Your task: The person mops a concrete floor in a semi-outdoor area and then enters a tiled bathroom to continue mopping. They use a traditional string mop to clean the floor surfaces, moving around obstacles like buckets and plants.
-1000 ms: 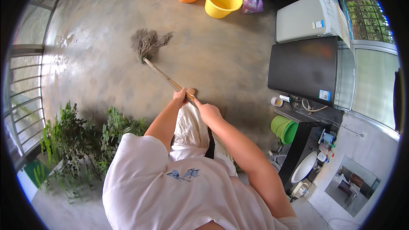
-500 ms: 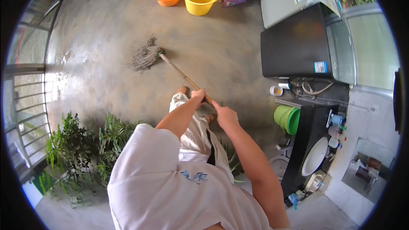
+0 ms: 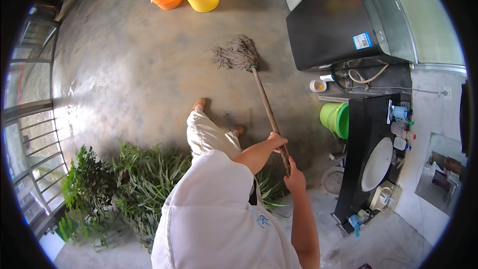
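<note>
From afar, I saw the floor (image 3: 134,65) stretch beyond the fingers (image 3: 293,166). The mop (image 3: 264,96) slanted forward from them, its grey strands (image 3: 239,54) well ahead. The left hand (image 3: 277,142) was curled closed round the handle (image 3: 269,111); the right hand (image 3: 296,177) gripped it likewise, just behind.

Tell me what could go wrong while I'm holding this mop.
The smooth grey-brown floor shines on the left; if that's water, your brown shoes could slip there. Swung right, the grey string mop with a wooden handle might knock the round green plastic bucket.
</note>
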Available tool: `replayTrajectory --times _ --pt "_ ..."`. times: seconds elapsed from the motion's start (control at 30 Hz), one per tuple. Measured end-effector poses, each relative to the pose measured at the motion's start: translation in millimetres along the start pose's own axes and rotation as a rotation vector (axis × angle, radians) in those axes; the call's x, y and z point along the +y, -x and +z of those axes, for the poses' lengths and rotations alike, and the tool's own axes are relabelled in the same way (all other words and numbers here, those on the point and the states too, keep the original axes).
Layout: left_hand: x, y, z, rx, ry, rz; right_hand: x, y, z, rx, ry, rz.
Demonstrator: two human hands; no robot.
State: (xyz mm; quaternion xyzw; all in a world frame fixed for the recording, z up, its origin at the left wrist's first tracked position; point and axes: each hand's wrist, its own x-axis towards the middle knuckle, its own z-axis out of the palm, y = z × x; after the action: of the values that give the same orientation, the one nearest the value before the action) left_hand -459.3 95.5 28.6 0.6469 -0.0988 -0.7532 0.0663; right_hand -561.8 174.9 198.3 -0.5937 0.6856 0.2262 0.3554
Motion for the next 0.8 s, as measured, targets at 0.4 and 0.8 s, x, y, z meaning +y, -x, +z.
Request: replayTrajectory --times 0.4,0.8 --pt "-11 37 -11 -0.037 0.165 0.032 -18 22 -18 -0.016 0.06 -0.061" --pt "-43 71 -255 0.169 0.517 0.028 -262 19 8 -0.103 0.386 -0.344"
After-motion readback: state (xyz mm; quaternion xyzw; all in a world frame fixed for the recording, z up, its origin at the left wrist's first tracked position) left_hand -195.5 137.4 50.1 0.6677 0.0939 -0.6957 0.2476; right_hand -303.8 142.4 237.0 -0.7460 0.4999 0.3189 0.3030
